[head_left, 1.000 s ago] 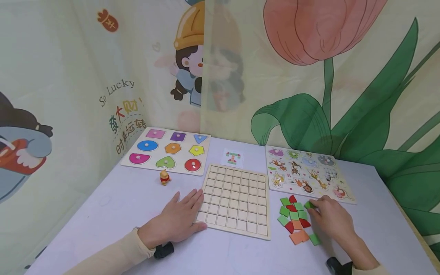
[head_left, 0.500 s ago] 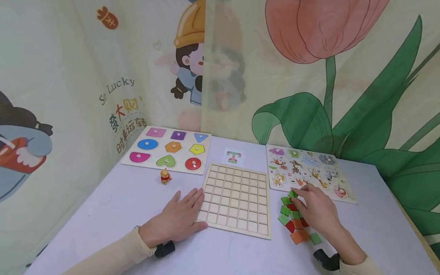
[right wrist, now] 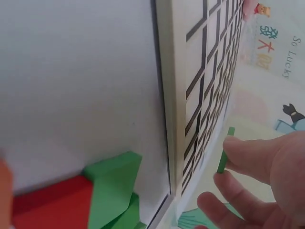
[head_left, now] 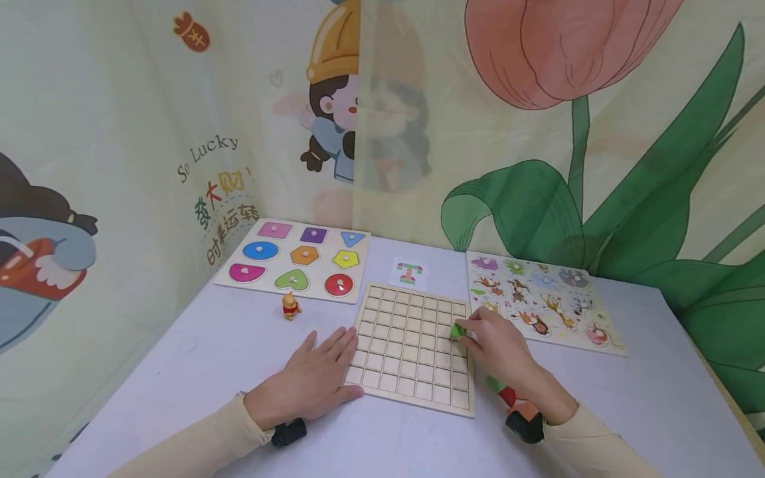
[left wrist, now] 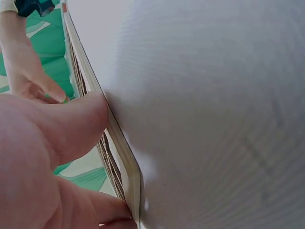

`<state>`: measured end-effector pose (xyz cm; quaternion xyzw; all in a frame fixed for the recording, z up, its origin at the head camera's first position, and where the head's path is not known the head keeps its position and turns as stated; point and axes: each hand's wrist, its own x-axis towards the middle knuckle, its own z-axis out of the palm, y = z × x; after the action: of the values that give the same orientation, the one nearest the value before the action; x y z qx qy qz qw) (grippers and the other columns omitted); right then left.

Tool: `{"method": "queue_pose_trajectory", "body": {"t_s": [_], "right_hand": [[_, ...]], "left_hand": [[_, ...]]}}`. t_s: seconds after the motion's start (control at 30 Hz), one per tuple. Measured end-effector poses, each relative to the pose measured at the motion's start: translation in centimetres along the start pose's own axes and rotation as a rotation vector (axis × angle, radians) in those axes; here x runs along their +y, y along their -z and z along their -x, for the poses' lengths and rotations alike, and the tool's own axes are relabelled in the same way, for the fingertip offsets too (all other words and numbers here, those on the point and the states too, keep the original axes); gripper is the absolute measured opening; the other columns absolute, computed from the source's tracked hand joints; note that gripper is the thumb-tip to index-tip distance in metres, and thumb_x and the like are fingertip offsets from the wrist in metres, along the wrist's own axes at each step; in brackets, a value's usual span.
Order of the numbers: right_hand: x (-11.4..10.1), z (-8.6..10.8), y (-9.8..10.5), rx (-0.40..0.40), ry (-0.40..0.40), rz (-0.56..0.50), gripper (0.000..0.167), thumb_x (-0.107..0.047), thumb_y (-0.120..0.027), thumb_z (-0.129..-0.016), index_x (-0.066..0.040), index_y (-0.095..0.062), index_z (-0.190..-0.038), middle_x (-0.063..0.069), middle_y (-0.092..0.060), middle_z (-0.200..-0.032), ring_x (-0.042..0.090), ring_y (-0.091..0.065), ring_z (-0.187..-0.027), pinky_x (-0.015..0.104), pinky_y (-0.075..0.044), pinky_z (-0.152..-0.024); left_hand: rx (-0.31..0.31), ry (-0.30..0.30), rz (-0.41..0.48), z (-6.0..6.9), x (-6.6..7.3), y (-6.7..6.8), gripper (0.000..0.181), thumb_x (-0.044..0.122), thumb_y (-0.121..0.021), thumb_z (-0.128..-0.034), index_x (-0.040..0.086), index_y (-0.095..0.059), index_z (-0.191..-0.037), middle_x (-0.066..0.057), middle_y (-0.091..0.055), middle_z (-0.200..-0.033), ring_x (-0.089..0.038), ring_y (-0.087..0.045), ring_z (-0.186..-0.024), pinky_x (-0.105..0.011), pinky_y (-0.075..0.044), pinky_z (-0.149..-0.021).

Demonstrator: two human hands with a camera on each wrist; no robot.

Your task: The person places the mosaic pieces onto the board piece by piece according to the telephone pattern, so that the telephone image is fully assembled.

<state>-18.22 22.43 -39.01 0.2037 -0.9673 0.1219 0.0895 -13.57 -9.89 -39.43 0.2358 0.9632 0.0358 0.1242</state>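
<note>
A wooden grid board [head_left: 412, 345] with square cells lies in the middle of the table. My left hand [head_left: 311, 372] lies flat with straight fingers, its fingertips and thumb touching the board's left edge. Between thumb and fingertip, my right hand [head_left: 499, 342] pinches a green tile [right wrist: 226, 151] above the right side of the board. The right wrist view shows that tile edge-on and clear of the grid. Loose red, orange and green tiles, such as a red tile [right wrist: 55, 202], lie right of the board, partly hidden under my right forearm in the head view.
Behind the board lies a small pattern card [head_left: 409, 273]. A shape puzzle [head_left: 325, 269] stands at the back left, an animal puzzle [head_left: 562, 325] at the back right. Left of the board sits a small bear figure [head_left: 290, 306]. A printed curtain [head_left: 412, 133] hangs behind.
My right hand has carried the green tile leftward from the loose tiles to above the board's right side. My left hand has stayed in place.
</note>
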Motion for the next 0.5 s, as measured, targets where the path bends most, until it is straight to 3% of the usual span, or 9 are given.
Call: {"method": "queue_pose_trajectory", "body": {"t_s": [0.27, 0.5], "right_hand": [[0.4, -1.8, -1.0, -0.053, 0.09, -0.083, 0.032, -0.012, -0.08, -0.089, -0.003, -0.076, -0.12, 0.007, -0.071, -0.099, 0.013, -0.059, -0.082, 0.022, -0.044, -0.062], [1.0, -2.6, -1.6, -0.117, 0.09, -0.1, 0.028, -0.014, -0.078, -0.09, -0.006, -0.078, -0.118, 0.005, -0.071, -0.099, 0.012, -0.059, -0.081, 0.023, -0.044, -0.064]], "left_hand": [[-0.002, 0.001, -0.015, -0.1, 0.0, -0.1, 0.087, 0.061, -0.057, -0.0971, 0.005, -0.034, -0.159, -0.008, -0.03, -0.17, -0.027, -0.027, -0.159, -0.064, -0.022, -0.125], [-0.004, 0.004, -0.014, -0.1, 0.1, -0.1, 0.087, 0.061, -0.057, -0.0975, 0.006, -0.033, -0.16, -0.008, -0.03, -0.17, -0.027, -0.026, -0.159, -0.064, -0.022, -0.125]]}}
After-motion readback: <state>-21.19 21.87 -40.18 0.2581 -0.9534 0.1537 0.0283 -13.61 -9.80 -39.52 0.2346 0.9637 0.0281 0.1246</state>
